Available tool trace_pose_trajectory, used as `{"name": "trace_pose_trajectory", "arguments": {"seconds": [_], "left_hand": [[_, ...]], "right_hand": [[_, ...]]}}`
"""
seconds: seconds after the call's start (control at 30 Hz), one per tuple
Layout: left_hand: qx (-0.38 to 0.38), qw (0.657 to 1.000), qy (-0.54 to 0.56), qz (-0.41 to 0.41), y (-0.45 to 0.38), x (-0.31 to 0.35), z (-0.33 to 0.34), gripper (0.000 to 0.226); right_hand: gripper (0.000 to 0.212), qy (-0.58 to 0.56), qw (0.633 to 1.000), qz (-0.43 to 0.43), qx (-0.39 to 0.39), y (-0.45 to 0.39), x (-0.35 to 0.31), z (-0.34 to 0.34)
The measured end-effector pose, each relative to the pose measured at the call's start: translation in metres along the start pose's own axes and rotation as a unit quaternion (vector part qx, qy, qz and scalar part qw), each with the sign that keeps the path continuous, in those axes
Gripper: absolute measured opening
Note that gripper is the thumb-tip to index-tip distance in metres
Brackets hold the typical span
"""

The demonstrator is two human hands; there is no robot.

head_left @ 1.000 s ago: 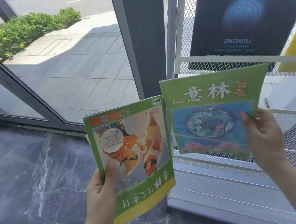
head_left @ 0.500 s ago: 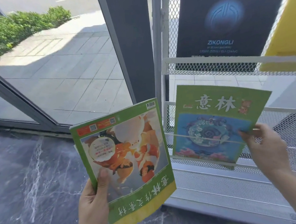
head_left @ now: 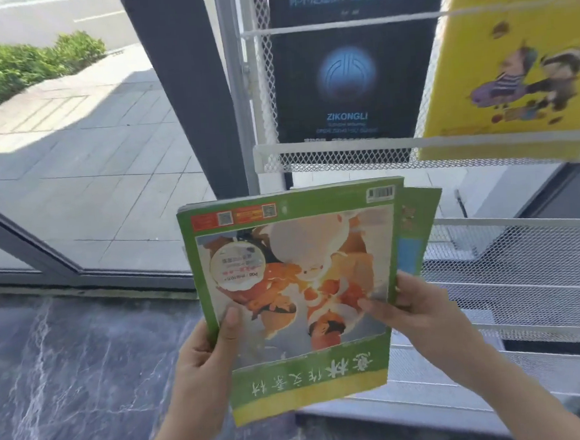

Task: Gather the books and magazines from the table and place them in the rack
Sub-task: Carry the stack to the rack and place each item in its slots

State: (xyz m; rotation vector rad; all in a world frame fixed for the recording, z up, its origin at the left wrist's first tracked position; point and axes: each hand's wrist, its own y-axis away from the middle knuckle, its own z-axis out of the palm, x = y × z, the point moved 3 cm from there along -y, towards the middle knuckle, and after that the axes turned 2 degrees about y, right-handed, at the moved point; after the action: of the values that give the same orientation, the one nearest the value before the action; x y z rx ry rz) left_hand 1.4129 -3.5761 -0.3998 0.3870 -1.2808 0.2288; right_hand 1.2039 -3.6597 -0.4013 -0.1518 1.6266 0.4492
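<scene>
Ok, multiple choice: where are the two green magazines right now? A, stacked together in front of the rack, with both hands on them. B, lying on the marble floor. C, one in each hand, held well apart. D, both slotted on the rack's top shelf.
A: the front green magazine overlaps the second green magazine behind it, with the left hand and right hand both gripping the pair in front of the white mesh rack.

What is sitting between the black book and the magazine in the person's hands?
In the head view, only the rack's white mesh lip crosses between the black book and the held magazine.
</scene>
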Motion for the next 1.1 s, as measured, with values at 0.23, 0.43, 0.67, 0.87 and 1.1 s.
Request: {"name": "trace_pose_trajectory", "arguments": {"seconds": [0.23, 0.43, 0.67, 0.87, 1.1], "left_hand": [[-0.121, 0.980, -0.133, 0.090, -0.030, 0.027, 0.131, 0.016], [-0.184, 0.954, -0.182, 0.149, -0.050, 0.031, 0.219, 0.016], [-0.165, 0.943, -0.271, 0.100, -0.068, -0.023, 0.240, 0.020], [-0.129, 0.920, -0.365, 0.055, -0.072, -0.069, 0.243, 0.016], [-0.102, 0.897, -0.421, 0.083, -0.078, -0.082, 0.249, 0.017]], "right_hand": [[0.022, 0.174, 0.962, -0.094, 0.188, 0.029, -0.058, -0.133], [0.021, 0.245, 0.923, -0.159, 0.250, 0.027, -0.072, -0.214], [0.014, 0.311, 0.909, -0.113, 0.255, 0.015, -0.018, -0.252], [0.014, 0.324, 0.919, -0.040, 0.222, 0.009, 0.039, -0.262], [0.016, 0.336, 0.917, 0.000, 0.214, 0.003, 0.063, -0.271]]}}
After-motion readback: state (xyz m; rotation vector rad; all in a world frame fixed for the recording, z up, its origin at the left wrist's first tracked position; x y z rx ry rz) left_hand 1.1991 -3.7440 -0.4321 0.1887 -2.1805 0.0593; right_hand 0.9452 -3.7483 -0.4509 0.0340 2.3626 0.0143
